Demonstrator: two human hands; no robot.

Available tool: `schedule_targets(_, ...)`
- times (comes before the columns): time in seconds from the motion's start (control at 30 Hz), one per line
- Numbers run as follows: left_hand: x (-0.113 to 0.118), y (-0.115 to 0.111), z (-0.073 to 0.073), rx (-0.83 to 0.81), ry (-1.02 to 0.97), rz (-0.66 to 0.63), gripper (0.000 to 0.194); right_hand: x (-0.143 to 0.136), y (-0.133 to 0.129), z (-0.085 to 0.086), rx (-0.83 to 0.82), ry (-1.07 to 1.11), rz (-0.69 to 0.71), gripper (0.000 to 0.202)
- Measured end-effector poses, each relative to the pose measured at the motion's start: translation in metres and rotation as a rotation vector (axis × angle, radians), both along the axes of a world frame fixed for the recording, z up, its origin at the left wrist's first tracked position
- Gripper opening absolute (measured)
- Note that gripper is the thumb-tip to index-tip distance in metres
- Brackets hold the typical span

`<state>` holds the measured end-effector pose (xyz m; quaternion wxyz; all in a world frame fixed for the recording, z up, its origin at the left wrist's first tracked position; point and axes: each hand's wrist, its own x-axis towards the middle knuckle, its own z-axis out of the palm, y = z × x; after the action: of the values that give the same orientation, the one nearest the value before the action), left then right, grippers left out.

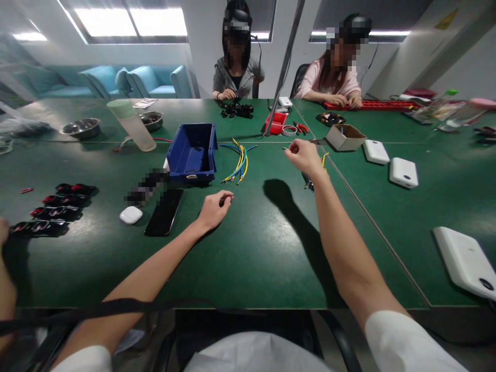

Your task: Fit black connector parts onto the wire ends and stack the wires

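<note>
My left hand [213,210] rests low over the green table, its fingers curled around a small dark thing that I cannot make out. Raised above the table, my right hand [305,156] is closed in a pinch, and a tiny tip pokes out at its fingertips; what it belongs to is hidden. Between the hands and farther back lies a loose bunch of yellow, green and blue wires [241,161] with metal ends. Partly behind my right wrist is another small bundle with yellow wires [324,159]. A blue plastic bin [192,173] stands left of the loose wires.
A black phone [165,213] and white earbud case [131,215] lie left. Several black-and-red packets [58,206] sit farther left. An open cardboard box [346,138] and white power banks [403,172] stand right. Two people work across the table; another person's arm [5,279] shows far left.
</note>
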<state>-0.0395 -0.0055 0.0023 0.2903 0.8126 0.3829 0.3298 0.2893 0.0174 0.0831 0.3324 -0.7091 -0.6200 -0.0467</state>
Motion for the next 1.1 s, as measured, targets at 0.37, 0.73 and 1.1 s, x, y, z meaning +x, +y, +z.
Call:
schedule_targets(0.37, -0.036, 0.039, 0.005, 0.412, 0.131, 0.424, 0.025, -0.089, 0.020, -0.037, 0.034, 0.338, 0.222, 0.012)
schedule_targets(0.73, -0.050, 0.052, 0.016, 0.373, 0.410, 0.400, 0.044, -0.151, 0.046, -0.083, 0.035, 0.547, 0.078, 0.010)
schedule_targets(1.1, -0.051, 0.093, 0.048, 0.216, 0.623, 0.499, 0.037, -0.147, 0.055, -0.094, -0.002, 0.612, 0.076, 0.013)
